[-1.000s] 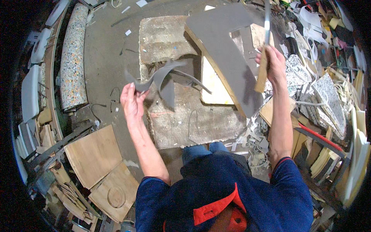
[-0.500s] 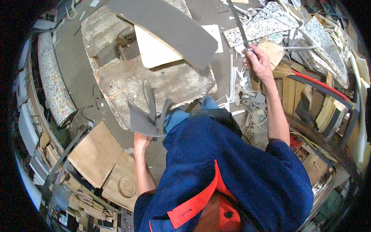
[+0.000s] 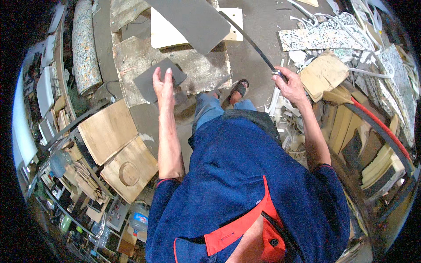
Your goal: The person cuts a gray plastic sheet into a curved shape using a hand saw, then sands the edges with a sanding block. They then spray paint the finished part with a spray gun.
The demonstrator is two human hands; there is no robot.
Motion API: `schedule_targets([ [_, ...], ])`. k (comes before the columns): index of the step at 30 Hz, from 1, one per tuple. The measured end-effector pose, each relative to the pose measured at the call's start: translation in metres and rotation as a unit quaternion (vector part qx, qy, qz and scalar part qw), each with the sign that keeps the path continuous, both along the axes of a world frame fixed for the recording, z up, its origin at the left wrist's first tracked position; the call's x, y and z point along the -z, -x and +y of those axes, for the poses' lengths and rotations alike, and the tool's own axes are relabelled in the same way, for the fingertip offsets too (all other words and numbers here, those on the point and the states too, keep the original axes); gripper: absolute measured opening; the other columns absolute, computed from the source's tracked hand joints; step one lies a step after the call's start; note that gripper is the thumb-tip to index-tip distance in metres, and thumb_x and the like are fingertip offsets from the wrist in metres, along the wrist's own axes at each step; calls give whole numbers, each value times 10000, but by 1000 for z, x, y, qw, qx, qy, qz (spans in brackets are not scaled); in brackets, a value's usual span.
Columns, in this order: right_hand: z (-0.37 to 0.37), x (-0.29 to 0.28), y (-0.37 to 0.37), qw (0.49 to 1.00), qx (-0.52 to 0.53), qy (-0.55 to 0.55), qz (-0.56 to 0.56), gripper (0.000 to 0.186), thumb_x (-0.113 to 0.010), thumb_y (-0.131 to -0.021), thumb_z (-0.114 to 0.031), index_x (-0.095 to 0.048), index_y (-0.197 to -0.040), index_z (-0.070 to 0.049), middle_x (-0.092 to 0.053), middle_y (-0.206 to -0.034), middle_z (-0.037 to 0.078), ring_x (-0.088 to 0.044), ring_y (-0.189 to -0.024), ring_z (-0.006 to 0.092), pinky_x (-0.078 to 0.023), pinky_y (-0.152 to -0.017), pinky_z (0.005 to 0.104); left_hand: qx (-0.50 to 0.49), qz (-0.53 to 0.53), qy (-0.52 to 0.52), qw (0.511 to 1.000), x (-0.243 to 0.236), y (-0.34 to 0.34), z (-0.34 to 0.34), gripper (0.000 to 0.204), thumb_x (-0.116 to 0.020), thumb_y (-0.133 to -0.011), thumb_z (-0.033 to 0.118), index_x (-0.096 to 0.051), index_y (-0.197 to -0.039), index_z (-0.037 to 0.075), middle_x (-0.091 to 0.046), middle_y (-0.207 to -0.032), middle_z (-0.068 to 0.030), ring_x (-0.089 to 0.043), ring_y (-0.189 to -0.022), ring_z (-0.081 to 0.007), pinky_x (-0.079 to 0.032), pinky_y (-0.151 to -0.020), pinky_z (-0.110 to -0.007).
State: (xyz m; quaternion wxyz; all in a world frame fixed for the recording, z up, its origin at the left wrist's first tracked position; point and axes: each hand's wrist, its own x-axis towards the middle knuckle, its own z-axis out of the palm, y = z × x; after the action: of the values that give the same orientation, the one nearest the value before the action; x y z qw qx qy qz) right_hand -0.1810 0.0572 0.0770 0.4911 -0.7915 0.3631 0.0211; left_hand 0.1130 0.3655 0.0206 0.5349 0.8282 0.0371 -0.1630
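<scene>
In my right hand (image 3: 291, 87), raised at the right, is a long thin dark knife (image 3: 251, 41). My fingers are closed round its grip end, and its narrow blade slants up and left to the edge of a large grey foam sheet (image 3: 193, 22). A small dark grey foam piece (image 3: 144, 81) is in my left hand (image 3: 165, 89), with the fingers stretched over it; the thumb cannot be made out. Beneath the large sheet lies a white board (image 3: 164, 33), on a worn, rough slab (image 3: 127, 74).
Speckled foam offcuts (image 3: 307, 40) and white strips are heaped at the right, by a tan block (image 3: 324, 74) and a red-edged rack (image 3: 377, 116). At left stand a speckled roll (image 3: 85, 48) and wooden panels (image 3: 107, 129). My sandalled foot (image 3: 239, 91) is by the slab.
My left hand has moved up and forward with the grey foam, over the slab. The knife has swung so its far end points left. The view has shifted.
</scene>
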Motion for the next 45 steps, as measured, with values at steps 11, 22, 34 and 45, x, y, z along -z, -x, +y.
schedule_targets([
  [11, -24, -15, -7, 994, -84, 65, 1, 316, -668, -921, -186, -659, -1205, -48, -696, -887, 184, -664, -765, 283, -517, -732, 369, -1, 333, 268, 904, 10, 58, -101, 276, -708, -949, 282, -659, -1030, 23, -700, -933, -84, -700, -799, -194, -589, -663, -323],
  [22, -151, -14, -50, 963, -264, 44, 23, 310, -667, -912, -148, -664, -1211, -67, -655, -800, 97, -577, -676, 151, -481, -647, 315, -231, 264, 321, 880, 18, 73, -148, 211, -689, -963, 236, -648, -992, 31, -712, -885, -100, -714, -742, -197, -615, -596, -316],
  [34, -213, 13, -165, 818, -559, 133, -2, 339, -645, -927, -290, -683, -1172, -59, -718, -998, 206, -700, -895, 390, -549, -770, 461, -452, 163, 332, 811, 14, 159, -191, 194, -709, -939, 168, -639, -1054, 28, -709, -876, -81, -673, -676, -140, -576, -538, -273],
  [45, -199, 24, -236, 769, -613, 181, -16, 330, -631, -954, -322, -689, -1171, -81, -727, -1037, 178, -704, -927, 372, -555, -799, 456, -388, 180, 431, 795, 17, 123, -268, 291, -691, -952, 173, -602, -1145, -26, -700, -970, -118, -703, -774, -166, -623, -628, -295],
])
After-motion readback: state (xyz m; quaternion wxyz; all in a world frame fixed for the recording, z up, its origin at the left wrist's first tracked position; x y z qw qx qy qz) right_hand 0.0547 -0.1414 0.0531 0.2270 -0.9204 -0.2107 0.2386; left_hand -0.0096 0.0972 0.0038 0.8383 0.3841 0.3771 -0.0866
